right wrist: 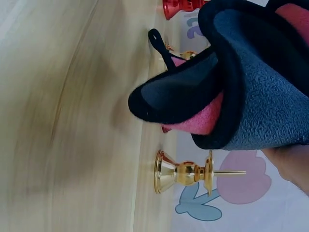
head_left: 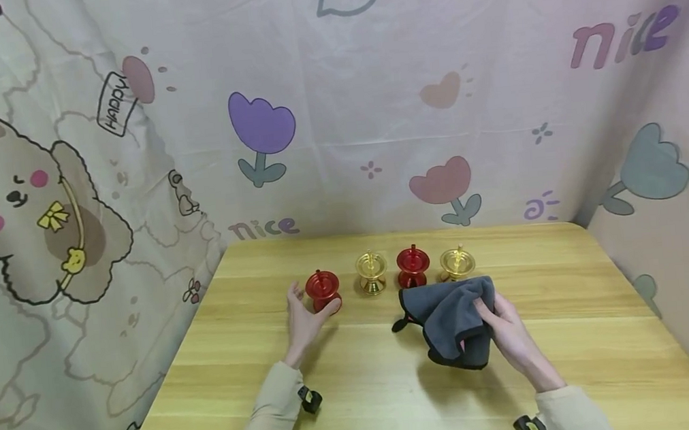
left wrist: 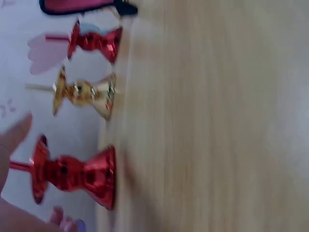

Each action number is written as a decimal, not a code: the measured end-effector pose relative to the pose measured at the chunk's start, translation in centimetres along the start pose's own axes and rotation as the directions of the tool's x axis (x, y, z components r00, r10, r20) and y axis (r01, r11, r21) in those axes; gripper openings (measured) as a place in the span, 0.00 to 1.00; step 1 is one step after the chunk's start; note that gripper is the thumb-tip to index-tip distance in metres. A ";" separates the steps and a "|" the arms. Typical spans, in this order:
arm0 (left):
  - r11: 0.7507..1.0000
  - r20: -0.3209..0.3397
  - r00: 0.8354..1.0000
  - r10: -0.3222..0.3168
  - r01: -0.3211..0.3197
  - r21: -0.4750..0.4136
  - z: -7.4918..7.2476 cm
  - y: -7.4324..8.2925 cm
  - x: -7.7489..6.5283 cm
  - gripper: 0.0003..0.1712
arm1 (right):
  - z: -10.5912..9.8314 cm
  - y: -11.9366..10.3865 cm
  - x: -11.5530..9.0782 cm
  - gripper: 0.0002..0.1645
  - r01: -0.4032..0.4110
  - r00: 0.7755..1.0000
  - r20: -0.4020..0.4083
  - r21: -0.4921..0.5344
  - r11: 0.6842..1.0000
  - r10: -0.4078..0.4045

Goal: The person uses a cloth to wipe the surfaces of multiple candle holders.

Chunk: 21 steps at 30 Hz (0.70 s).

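Note:
My left hand (head_left: 305, 322) is spread around a red metal candle holder (head_left: 323, 286) at the left end of a row. Its thumb and fingers stand apart on either side; in the left wrist view a gap shows between them and the red holder (left wrist: 72, 173), which is upright on the table. With my right hand (head_left: 511, 333) I pinch a grey-blue cloth (head_left: 452, 318) with black edging, a hanging loop and a pink underside. The cloth hangs bunched over the table, in front of a gold candle holder (head_left: 456, 261), whose base it partly hides.
Between these stand another gold candle holder (head_left: 371, 272) and a second red candle holder (head_left: 413, 267), each with a thin upright spike. The wooden table (head_left: 360, 391) ends at a patterned curtain (head_left: 323, 107), which also hangs on both sides. Small black cameras (head_left: 310, 399) sit on the wrists.

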<state>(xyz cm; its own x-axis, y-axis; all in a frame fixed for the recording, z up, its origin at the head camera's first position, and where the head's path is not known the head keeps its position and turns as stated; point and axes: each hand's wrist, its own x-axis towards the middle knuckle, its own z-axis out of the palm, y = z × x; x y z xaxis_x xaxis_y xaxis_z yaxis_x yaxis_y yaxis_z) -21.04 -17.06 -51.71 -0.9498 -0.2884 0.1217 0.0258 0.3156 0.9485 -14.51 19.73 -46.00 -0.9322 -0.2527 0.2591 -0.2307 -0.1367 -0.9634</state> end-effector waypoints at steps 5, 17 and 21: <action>0.998 0.115 0.993 -0.020 0.027 -0.052 -0.3 -0.9 1.2 0.62 | 0.2 0.4 -0.1 0.17 0.008 1.000 -0.005 -0.018 1.000 -0.008; 0.990 0.120 0.993 -0.003 0.020 -0.140 0.2 -1.4 1.9 0.47 | 0.2 1.0 0.1 0.19 0.038 0.997 -0.062 0.028 0.999 -0.037; 0.988 0.162 0.986 0.026 0.000 -0.157 0.4 -0.4 1.4 0.44 | 0.0 1.3 0.6 0.20 0.095 0.991 -0.101 0.105 0.990 -0.084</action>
<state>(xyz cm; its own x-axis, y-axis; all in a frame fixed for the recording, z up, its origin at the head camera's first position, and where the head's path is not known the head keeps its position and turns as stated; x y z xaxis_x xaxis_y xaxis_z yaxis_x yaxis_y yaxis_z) -22.47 -17.25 -52.07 -0.9868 -0.1296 0.0975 0.0747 0.1699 0.9826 -15.36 19.45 -47.06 -0.9330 -0.1418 0.3308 -0.2873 -0.2601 -0.9219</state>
